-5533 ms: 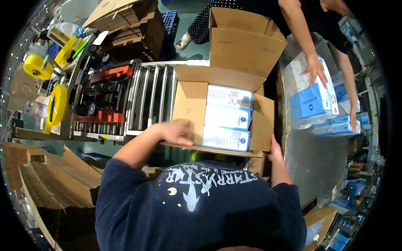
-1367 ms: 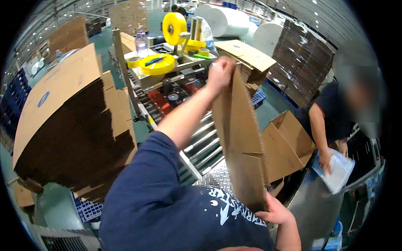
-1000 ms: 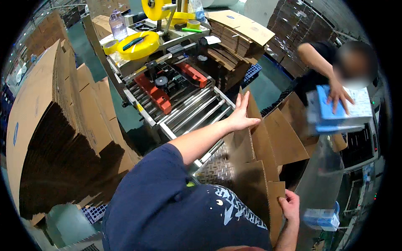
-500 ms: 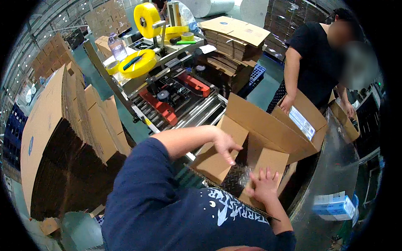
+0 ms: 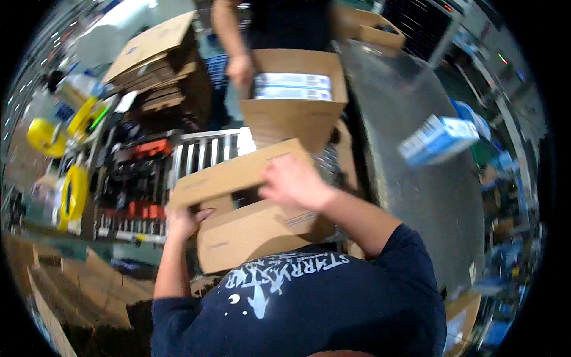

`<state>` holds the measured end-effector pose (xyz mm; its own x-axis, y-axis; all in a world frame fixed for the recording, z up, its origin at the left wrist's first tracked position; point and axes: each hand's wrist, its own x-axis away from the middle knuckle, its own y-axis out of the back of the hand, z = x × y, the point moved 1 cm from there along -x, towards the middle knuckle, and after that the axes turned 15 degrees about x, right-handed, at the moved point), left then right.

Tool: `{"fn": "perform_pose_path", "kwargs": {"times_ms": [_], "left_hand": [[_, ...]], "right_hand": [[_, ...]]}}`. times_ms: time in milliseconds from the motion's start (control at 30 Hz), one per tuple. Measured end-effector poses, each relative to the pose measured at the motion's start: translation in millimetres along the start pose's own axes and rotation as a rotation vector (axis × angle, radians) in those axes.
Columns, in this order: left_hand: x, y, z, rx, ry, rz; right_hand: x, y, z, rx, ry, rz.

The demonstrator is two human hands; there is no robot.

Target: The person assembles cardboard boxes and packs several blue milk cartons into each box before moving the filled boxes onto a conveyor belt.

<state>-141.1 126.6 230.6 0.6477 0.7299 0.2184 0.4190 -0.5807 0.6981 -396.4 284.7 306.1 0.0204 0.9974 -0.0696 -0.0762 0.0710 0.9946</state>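
A cardboard box lies in front of my chest, its long near and far flaps angled towards each other over a dark gap. My left hand grips the box's left end, thumb on the inside. My right hand is curled over the far flap towards its right end; motion blurs its fingertips. Beyond it, an open cardboard box holds white and blue packages. A co-worker's hand is at that box's left side.
A roller conveyor with a red-railed taping machine stands at left, beside yellow tape rolls. Stacked flat cardboard rises behind. On the right, a grey work surface carries a blue and white package.
The view has swung right. My left hand has gone from above the opening to the box's left end, my right onto the far flap. The long flaps now lean inward.
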Motion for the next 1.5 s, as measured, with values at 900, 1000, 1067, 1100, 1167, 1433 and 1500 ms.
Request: {"fn": "perform_pose_path", "kwargs": {"times_ms": [900,1000,1067,1100,1167,1433,1500], "left_hand": [[15,-38,-113,0.529,-0.474,1.082],[-12,-66,-38,0.026,-0.398,0.694],[-1,-88,-1,-0.47,-0.652,0.467],[0,-112,31,-0.355,-0.549,0.378],[14,-127,14,-0.398,-0.353,0.3],[-23,-103,121,-0.086,0.079,0.044],[-30,-125,130,0.188,0.002,0.169]], "right_hand": [[83,-2,-57,-0.505,-0.404,-0.077],[136,-5,-106,-0.253,-0.625,0.113],[189,-28,-123,0.017,-0.922,0.242],[213,-34,-123,0.132,-0.987,0.178],[261,-80,-121,0.311,-1.11,0.077],[204,-163,-67,-0.071,-0.874,0.192],[198,-189,-66,-0.382,-0.914,0.343]]}}
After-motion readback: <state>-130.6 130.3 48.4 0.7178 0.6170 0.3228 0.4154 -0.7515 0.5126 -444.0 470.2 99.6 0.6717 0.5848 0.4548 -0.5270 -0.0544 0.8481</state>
